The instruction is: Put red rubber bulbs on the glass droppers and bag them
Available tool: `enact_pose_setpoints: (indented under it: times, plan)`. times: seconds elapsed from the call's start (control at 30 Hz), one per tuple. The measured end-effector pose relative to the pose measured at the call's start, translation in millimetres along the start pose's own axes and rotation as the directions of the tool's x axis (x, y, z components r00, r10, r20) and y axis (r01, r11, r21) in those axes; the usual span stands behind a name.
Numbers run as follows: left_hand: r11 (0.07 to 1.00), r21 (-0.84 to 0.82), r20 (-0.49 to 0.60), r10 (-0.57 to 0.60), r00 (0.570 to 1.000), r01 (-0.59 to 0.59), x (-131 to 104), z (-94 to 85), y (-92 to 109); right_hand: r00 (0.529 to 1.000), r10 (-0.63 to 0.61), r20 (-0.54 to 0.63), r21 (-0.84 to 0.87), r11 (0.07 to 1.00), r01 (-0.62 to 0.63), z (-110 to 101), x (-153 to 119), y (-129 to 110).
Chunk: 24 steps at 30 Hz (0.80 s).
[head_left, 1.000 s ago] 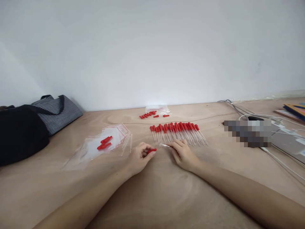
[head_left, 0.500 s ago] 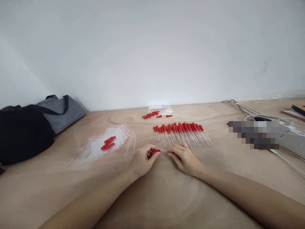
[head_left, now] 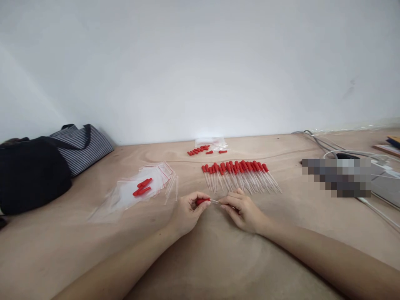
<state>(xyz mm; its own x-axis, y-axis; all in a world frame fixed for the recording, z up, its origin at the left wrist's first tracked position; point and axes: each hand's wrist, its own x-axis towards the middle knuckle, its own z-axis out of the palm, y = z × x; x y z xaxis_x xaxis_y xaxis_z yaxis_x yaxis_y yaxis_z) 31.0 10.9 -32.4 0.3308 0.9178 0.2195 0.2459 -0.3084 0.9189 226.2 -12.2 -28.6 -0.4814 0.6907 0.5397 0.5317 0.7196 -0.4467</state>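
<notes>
My left hand is closed around a red rubber bulb, its thumb and fingers pinching it. From the bulb's right end runs a thin clear tube, whose other end is pinched by my right hand. Just beyond my hands lies a row of droppers with red bulbs pointing away and clear tips toward me. Left of my left hand rest several loose clear tubes and flat zip bags, with a few red bulbs on top of them.
Smaller red bulbs lie near the wall beside a clear bag with tubes. A black bag and a striped bag stand at the left. Cables and a blurred-out object are at the right.
The gap between my hands has narrowed slightly, with less of the tube showing between them. The view has shifted a little; the surrounding things stay in place.
</notes>
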Motion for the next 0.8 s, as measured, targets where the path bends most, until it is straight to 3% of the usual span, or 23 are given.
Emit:
enact_pose_setpoints:
  times: [0.3, 0.53, 0.8]
  plan:
    - [0.997, -0.065, 0.026, -0.048, 0.999, 0.050, -3.0, 1.1, 4.3, 0.992, -0.122, -0.007, -0.153, 0.981, 0.120, -4.7, -0.5, 10.1]
    - [1.000, -0.021, -0.009, -0.020, 1.000, 0.020, -6.3, 5.7, 2.9, 0.999, -0.034, -0.032, -0.123, 0.992, 0.030, -2.2, -0.5, -0.9]
    - [0.989, 0.128, 0.019, 0.070, 0.997, -0.072, -7.3, 3.2, -2.9, 0.999, -0.040, -0.008, -0.104, 0.994, 0.039, -0.2, 1.4, -2.3]
